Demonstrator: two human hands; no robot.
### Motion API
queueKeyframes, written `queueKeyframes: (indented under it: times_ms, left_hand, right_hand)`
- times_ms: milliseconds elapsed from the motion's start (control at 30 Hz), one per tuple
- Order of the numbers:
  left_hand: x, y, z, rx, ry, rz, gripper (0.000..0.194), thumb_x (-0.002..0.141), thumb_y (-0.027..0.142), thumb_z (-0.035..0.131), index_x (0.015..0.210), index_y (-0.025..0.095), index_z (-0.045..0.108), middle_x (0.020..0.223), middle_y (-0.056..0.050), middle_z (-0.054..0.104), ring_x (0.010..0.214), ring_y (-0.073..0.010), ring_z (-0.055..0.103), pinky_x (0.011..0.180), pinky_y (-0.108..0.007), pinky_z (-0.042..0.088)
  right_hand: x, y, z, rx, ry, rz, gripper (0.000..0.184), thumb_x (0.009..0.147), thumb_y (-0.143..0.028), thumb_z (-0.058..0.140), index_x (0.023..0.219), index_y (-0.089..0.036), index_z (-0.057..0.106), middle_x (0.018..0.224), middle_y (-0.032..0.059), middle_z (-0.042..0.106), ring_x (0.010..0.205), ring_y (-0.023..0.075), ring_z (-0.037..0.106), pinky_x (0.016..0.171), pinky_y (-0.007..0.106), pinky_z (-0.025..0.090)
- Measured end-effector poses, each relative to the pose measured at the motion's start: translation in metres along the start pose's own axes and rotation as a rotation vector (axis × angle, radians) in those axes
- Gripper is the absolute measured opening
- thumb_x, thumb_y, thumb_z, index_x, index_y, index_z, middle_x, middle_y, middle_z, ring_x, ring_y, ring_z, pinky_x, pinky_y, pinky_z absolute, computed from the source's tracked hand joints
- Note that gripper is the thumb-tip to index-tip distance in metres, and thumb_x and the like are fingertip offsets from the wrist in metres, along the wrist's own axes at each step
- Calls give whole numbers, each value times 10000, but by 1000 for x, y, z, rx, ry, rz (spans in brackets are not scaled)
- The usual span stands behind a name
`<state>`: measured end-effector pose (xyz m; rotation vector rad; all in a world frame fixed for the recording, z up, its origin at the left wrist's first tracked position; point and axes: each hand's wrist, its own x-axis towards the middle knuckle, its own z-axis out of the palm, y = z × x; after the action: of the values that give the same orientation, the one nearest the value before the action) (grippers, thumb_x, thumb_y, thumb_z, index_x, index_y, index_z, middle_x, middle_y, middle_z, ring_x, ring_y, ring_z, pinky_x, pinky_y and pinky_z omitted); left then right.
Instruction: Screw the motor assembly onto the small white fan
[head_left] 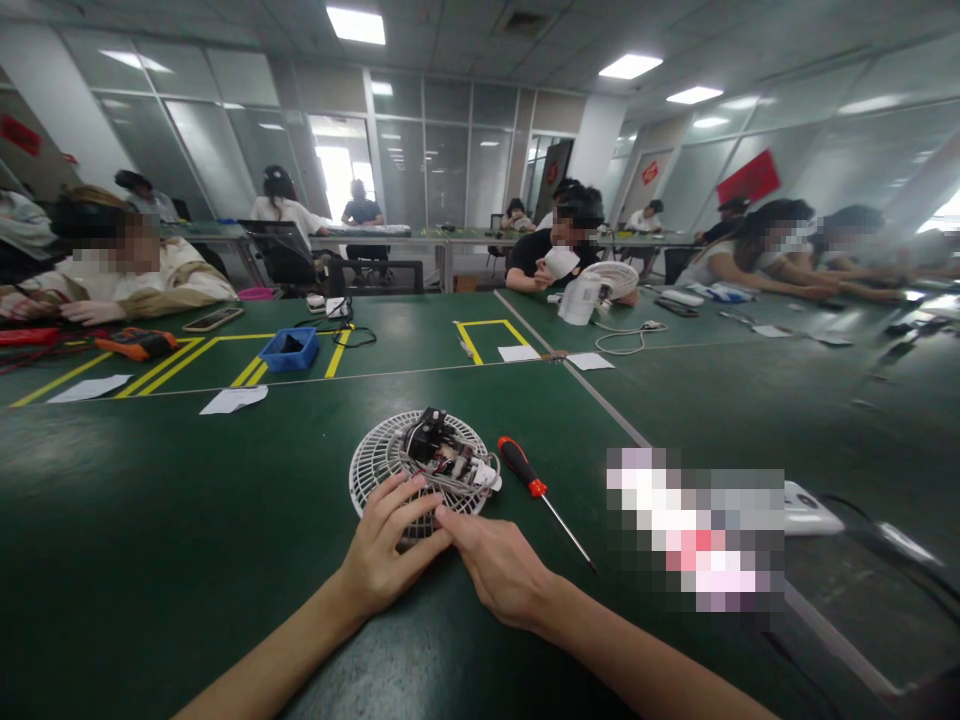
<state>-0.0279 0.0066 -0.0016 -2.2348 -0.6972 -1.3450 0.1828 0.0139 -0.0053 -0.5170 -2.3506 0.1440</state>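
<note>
In front of me on the green table lies a round white fan grille. On it rest a black motor unit and a bundle of grey cable and wires. My left hand lies over the grille's near side, fingers stretched out and apart. My right hand is closed at the near right edge, its fingertips close to the left fingers; what they grip is hidden. Right of the grille lies a screwdriver with a black and red handle, touched by neither hand.
Beyond are a blue bin, yellow tape outlines, paper slips and an orange meter. A white power strip and a pixelated patch are at right. Across the table a person handles white fan parts; other people sit around.
</note>
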Motion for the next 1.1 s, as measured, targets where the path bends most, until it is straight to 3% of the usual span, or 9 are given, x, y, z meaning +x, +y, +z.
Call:
queueKeyframes:
  times_ms: [300,500,800,900,1000,1100]
  left_hand:
    - [4,1,-3,-2,2,20,211,878,58,687,1048,181,708,1167,-89,654,1232,-257,594,1031,-499,559]
    - [5,0,-4,0,-5,64,197,848,66,727,1013,169,693,1138,-89,664,1186,-251,615,1008,-487,572]
    - [4,0,-4,-20,-8,61,133,911,68,635,994,151,697,1087,-95,667,1148,-253,622,970,-483,575]
    - [1,-2,-3,-18,-12,29,212,888,69,667,1071,170,705,1058,-87,682,1146,-252,629,987,-468,565]
    - [-1,-4,-3,-22,-14,-36,233,870,73,696,1083,168,696,1028,-86,699,1152,-257,635,1000,-456,553]
    - [0,-4,-3,-23,-24,-86,220,898,79,655,1093,179,683,994,-76,716,1120,-243,654,991,-437,553]
  right_hand:
    - [-1,-6,4,14,25,56,621,1046,-117,332,1611,-251,111,1240,137,728,1038,230,741,837,357,608]
    - [0,-7,5,17,3,52,623,1053,-133,333,1615,-247,91,1208,125,734,989,220,738,808,339,598]
    - [3,-9,0,4,-9,44,589,1048,-142,336,1595,-233,140,1198,121,731,980,215,732,812,337,591]
    - [5,-8,-10,1,117,18,582,1031,-149,394,1578,-243,221,1162,107,734,942,217,720,805,345,583]
    - [7,-2,-23,-10,336,19,560,974,-95,451,1503,-266,379,1066,81,712,895,227,673,805,373,559]
    - [9,10,-32,-58,491,326,458,968,-115,457,1401,-261,494,1056,84,662,934,248,631,856,430,523]
